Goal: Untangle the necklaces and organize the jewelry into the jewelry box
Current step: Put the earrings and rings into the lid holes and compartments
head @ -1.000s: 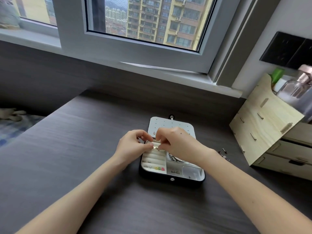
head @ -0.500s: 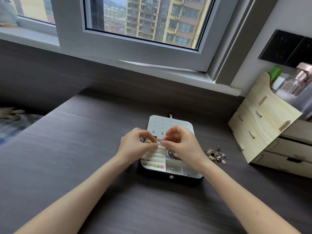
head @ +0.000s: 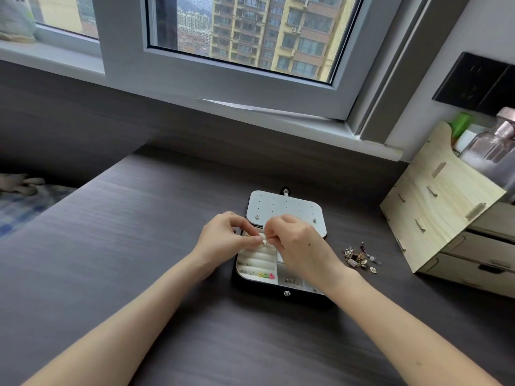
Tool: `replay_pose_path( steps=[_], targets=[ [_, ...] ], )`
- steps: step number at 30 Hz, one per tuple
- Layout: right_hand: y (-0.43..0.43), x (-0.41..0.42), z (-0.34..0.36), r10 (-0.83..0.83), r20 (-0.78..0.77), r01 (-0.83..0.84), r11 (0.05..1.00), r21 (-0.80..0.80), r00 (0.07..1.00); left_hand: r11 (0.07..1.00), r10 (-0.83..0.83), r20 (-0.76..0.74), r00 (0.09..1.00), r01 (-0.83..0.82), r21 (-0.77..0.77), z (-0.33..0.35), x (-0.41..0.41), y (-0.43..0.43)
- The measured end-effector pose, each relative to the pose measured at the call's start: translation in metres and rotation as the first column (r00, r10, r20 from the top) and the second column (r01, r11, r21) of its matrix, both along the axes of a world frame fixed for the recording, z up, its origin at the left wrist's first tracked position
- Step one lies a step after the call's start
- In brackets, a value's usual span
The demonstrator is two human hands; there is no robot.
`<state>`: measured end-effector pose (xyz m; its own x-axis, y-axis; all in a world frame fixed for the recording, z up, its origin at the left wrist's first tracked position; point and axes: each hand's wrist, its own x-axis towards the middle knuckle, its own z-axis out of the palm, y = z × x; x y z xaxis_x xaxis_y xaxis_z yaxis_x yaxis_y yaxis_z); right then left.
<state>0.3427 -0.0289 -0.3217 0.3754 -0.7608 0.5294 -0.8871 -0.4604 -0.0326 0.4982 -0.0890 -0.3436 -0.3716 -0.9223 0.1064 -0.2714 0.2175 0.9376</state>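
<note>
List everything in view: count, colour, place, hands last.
jewelry box: one, black with white lining, open, table centre.
small coloured pieces: several, yellow, green, pink, box's front-left section.
loose jewelry pile: one, mixed metallic, table right of box.
wooden organizer: one, pale wood, far right.
glass bottle: one, clear, in organizer.
table: one, dark grey-brown.
small jewelry piece: one, pale, over box.
left hand, right hand: both pinch it.

Even daylight enters through the window [head: 250, 37], casting soft shadows on the bench [head: 125, 232]; wide-angle distortion bends the edges, and the right-edge bottle [head: 493, 143] is blurred.
</note>
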Motion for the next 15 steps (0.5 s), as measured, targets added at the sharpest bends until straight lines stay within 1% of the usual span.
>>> replay_pose_path(
  steps=[2,3,6,8,10,12,14,15],
  targets=[
    [0.0,0.001,-0.004,-0.001,-0.024,0.001,1.0,-0.005,1.0,1.0,-0.013,-0.01,1.0,0.013,0.015,0.001,0.001,0.0],
    [0.001,0.002,-0.006,-0.018,0.003,0.018,1.0,0.005,1.0,1.0,-0.02,-0.013,1.0,0.02,0.019,0.001,0.001,0.0],
    [0.006,0.002,-0.013,-0.111,0.146,0.106,0.994,0.042,0.983,0.999,-0.022,-0.017,1.0,0.022,0.025,0.001,0.002,0.001],
    [0.01,0.003,-0.015,-0.14,0.191,0.129,0.989,0.066,0.971,0.999,-0.02,-0.017,1.0,0.02,0.025,0.001,0.002,0.001],
    [0.013,0.001,-0.013,-0.149,0.18,0.136,0.987,0.086,0.972,1.0,-0.02,-0.013,1.0,0.02,0.022,0.001,0.002,0.002],
    [0.015,-0.002,-0.007,-0.147,0.137,0.132,0.985,0.113,0.98,1.0,-0.018,-0.009,1.0,0.019,0.02,0.002,0.002,0.002],
    [0.018,-0.004,-0.001,-0.156,0.111,0.133,0.972,0.195,0.981,1.0,-0.021,-0.01,1.0,0.021,0.021,0.003,0.002,0.003],
    [0.022,-0.005,0.002,-0.161,0.127,0.127,0.962,0.242,0.979,0.999,-0.023,-0.013,1.0,0.023,0.024,0.003,0.001,0.004]
  ],
)
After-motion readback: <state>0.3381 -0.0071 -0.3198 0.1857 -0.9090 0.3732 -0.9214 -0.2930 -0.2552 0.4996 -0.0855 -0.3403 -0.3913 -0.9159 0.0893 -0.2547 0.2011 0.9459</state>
